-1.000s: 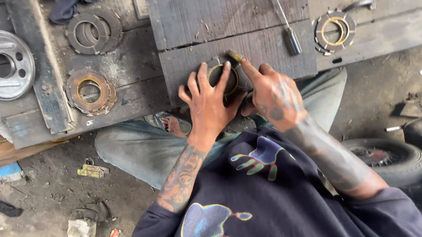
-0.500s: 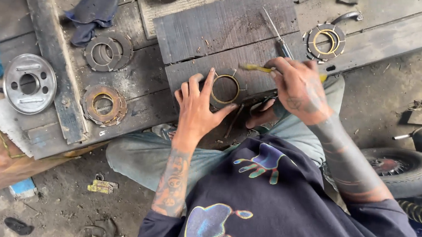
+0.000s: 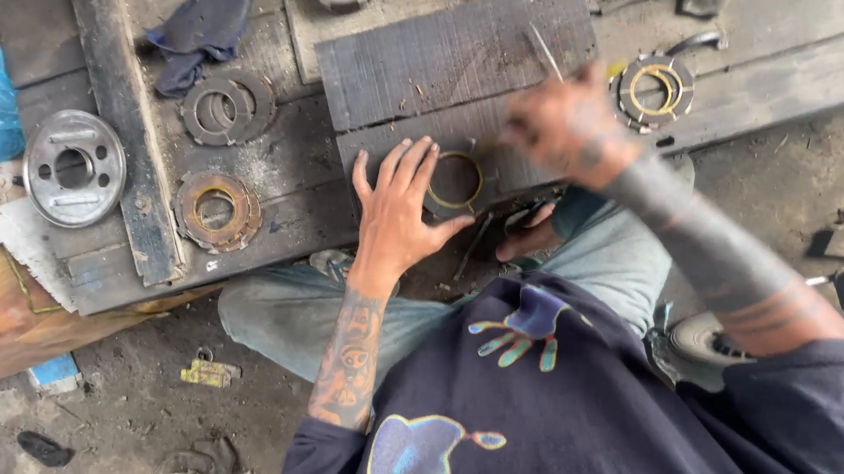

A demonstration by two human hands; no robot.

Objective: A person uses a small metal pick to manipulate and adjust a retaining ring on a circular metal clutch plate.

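Left hand [image 3: 399, 215] lies flat with fingers spread on the dark ribbed board [image 3: 436, 58], thumb and index cupping the brass-coloured metal ring [image 3: 455, 179], likely to pin it against sliding. The ring sits near the board's front edge, just above the person's lap. Right hand [image 3: 566, 128] is motion-blurred above and right of the ring; a thin metal rod [image 3: 545, 54] shows beside it, grip cannot be told. On the worn wooden tabletop [image 3: 278, 155]: two rusty friction discs [image 3: 215, 209] left, a round grey hub plate [image 3: 74, 168] further left, a dark blue rag [image 3: 202, 29], and a ringed disc [image 3: 657, 87] right. Open room lies between board and discs; the front edge is crowded.
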